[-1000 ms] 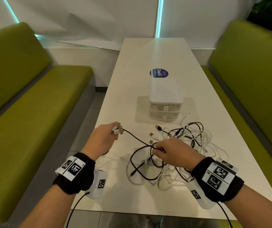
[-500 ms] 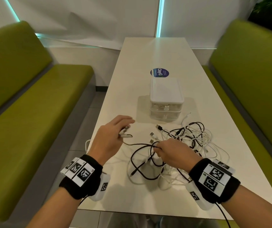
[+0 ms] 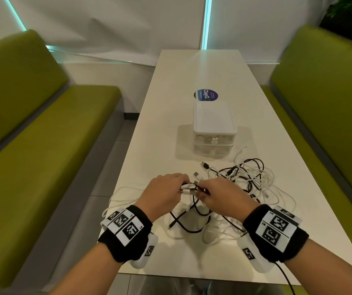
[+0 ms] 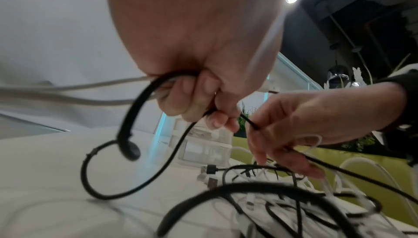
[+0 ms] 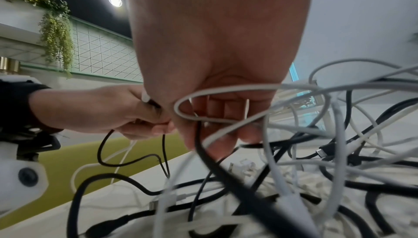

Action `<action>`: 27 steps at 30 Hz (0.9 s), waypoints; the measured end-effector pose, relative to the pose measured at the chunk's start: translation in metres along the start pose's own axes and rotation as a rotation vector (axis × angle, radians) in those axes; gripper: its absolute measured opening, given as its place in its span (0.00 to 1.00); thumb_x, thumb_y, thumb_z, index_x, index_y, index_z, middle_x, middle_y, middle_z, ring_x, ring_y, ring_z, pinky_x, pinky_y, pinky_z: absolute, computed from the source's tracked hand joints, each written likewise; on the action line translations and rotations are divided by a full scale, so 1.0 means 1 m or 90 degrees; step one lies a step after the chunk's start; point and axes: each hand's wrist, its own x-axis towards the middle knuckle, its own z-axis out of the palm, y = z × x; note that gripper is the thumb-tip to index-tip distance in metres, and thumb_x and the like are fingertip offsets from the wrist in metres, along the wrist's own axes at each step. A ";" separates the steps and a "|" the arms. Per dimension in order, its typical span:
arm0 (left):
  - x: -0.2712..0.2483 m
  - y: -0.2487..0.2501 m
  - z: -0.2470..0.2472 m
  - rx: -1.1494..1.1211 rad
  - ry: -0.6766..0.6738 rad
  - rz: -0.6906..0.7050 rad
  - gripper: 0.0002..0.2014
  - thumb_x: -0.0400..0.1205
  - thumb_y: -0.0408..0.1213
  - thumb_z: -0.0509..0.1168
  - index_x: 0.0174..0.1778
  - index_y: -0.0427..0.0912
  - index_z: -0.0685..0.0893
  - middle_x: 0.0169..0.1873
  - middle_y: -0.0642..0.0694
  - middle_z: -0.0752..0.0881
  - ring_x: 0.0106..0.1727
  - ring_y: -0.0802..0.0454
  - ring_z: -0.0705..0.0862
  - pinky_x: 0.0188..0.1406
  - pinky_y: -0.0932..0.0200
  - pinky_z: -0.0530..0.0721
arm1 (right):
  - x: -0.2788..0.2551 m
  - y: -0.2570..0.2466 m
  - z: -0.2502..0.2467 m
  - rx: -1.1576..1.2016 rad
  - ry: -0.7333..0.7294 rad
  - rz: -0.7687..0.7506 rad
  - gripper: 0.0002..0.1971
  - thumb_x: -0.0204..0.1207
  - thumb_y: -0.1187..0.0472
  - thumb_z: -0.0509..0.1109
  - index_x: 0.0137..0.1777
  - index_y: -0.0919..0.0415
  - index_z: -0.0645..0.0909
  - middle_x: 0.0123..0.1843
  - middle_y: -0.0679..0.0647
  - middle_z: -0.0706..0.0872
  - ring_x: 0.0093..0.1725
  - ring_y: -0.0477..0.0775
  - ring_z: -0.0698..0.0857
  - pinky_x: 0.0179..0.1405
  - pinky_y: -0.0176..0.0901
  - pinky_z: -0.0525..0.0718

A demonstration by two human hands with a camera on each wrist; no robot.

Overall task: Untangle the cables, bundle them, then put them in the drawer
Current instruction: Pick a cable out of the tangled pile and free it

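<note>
A tangle of black and white cables (image 3: 251, 177) lies on the white table (image 3: 149, 145), near its front right. My left hand (image 3: 179, 186) grips a black cable (image 4: 158, 170) together with white cable ends (image 3: 186, 187); its fingers (image 4: 192, 99) curl round them. My right hand (image 3: 205, 193) meets it just above the table and pinches the same black cable (image 5: 203, 152), with a white loop (image 5: 226, 90) hanging across its fingers. The small white drawer unit (image 3: 213, 133) stands behind the tangle with both drawers closed.
A round blue sticker (image 3: 205, 95) lies on the table beyond the drawer unit. Green benches (image 3: 43, 145) flank the table on both sides. One white cable (image 3: 115, 194) trails over the table's left edge.
My left hand has moved right, bringing the cable ends to my right hand. The two hands now meet over the front of the tangle, and the black cable between them hangs in slack loops.
</note>
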 end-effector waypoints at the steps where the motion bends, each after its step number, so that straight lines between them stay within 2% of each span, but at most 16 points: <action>1: 0.000 -0.002 -0.003 -0.021 0.014 -0.008 0.14 0.78 0.28 0.55 0.52 0.49 0.78 0.48 0.51 0.85 0.46 0.42 0.81 0.43 0.47 0.78 | 0.000 -0.001 0.000 -0.001 -0.006 0.006 0.10 0.82 0.48 0.64 0.42 0.52 0.77 0.39 0.53 0.84 0.40 0.56 0.82 0.38 0.48 0.81; 3: 0.000 -0.009 -0.010 -0.055 0.040 -0.030 0.14 0.77 0.26 0.55 0.47 0.51 0.77 0.47 0.52 0.86 0.45 0.43 0.81 0.43 0.48 0.78 | 0.000 -0.002 0.001 -0.008 -0.017 0.014 0.13 0.80 0.47 0.65 0.43 0.56 0.80 0.40 0.55 0.85 0.41 0.58 0.84 0.39 0.47 0.81; 5: 0.000 -0.019 -0.015 -0.068 0.045 -0.066 0.15 0.77 0.26 0.56 0.43 0.55 0.73 0.44 0.52 0.86 0.44 0.43 0.81 0.43 0.48 0.78 | -0.001 -0.002 0.001 -0.023 -0.020 0.016 0.17 0.80 0.45 0.66 0.43 0.60 0.82 0.37 0.55 0.84 0.38 0.57 0.83 0.34 0.45 0.77; 9: -0.004 -0.039 -0.017 -0.069 0.051 -0.132 0.14 0.78 0.27 0.57 0.42 0.54 0.75 0.42 0.51 0.87 0.42 0.42 0.83 0.42 0.47 0.81 | -0.001 -0.004 0.002 -0.029 -0.042 0.013 0.21 0.82 0.46 0.64 0.35 0.63 0.79 0.30 0.55 0.80 0.32 0.58 0.80 0.30 0.45 0.74; 11: -0.006 -0.047 -0.018 -0.085 0.046 -0.164 0.13 0.78 0.27 0.56 0.43 0.52 0.78 0.40 0.50 0.86 0.41 0.41 0.83 0.40 0.47 0.80 | 0.001 -0.005 0.005 -0.048 -0.051 0.000 0.22 0.83 0.49 0.62 0.31 0.62 0.75 0.30 0.58 0.81 0.31 0.58 0.79 0.28 0.45 0.72; 14: -0.008 -0.060 -0.021 -0.132 0.051 -0.192 0.14 0.78 0.27 0.54 0.43 0.51 0.80 0.37 0.48 0.86 0.40 0.40 0.83 0.40 0.45 0.83 | 0.002 -0.005 0.007 -0.073 -0.055 -0.005 0.22 0.84 0.49 0.59 0.28 0.57 0.69 0.29 0.54 0.77 0.32 0.56 0.77 0.26 0.43 0.69; 18: -0.009 -0.072 -0.022 -0.100 0.072 -0.226 0.15 0.81 0.28 0.54 0.45 0.53 0.82 0.34 0.52 0.82 0.36 0.43 0.80 0.36 0.51 0.77 | 0.001 -0.005 0.006 -0.076 -0.049 -0.006 0.22 0.86 0.45 0.54 0.34 0.55 0.73 0.30 0.51 0.76 0.34 0.57 0.79 0.30 0.46 0.71; 21: -0.009 -0.082 -0.018 -0.070 0.089 -0.259 0.14 0.82 0.31 0.55 0.45 0.55 0.82 0.38 0.50 0.85 0.37 0.42 0.82 0.37 0.51 0.79 | 0.000 -0.004 0.003 -0.100 -0.064 -0.008 0.22 0.87 0.45 0.54 0.39 0.58 0.77 0.33 0.52 0.78 0.37 0.58 0.81 0.36 0.47 0.78; 24: -0.007 -0.079 -0.017 -0.051 0.061 -0.272 0.15 0.81 0.29 0.54 0.46 0.54 0.80 0.45 0.47 0.87 0.44 0.39 0.85 0.46 0.46 0.84 | 0.000 -0.002 0.001 -0.122 -0.082 0.009 0.21 0.88 0.46 0.51 0.47 0.60 0.79 0.42 0.57 0.83 0.44 0.60 0.83 0.45 0.51 0.82; 25: -0.005 -0.074 -0.016 -0.046 0.064 -0.251 0.17 0.80 0.27 0.54 0.52 0.54 0.81 0.51 0.47 0.86 0.49 0.38 0.85 0.49 0.44 0.84 | 0.000 -0.002 0.000 -0.131 -0.082 0.013 0.22 0.88 0.46 0.50 0.48 0.60 0.79 0.45 0.59 0.84 0.46 0.61 0.83 0.48 0.52 0.83; 26: -0.004 -0.068 -0.015 -0.043 0.079 -0.215 0.22 0.80 0.25 0.54 0.62 0.53 0.80 0.58 0.49 0.84 0.53 0.39 0.85 0.52 0.43 0.83 | 0.001 -0.002 0.000 -0.142 -0.080 0.015 0.22 0.88 0.46 0.49 0.49 0.61 0.79 0.46 0.60 0.84 0.48 0.62 0.84 0.48 0.53 0.83; 27: -0.004 -0.060 -0.015 -0.038 0.104 -0.169 0.26 0.80 0.24 0.54 0.71 0.52 0.76 0.66 0.52 0.80 0.56 0.40 0.85 0.53 0.42 0.84 | 0.001 -0.002 0.000 -0.153 -0.080 0.016 0.22 0.89 0.46 0.48 0.49 0.61 0.78 0.46 0.60 0.83 0.47 0.62 0.83 0.47 0.52 0.82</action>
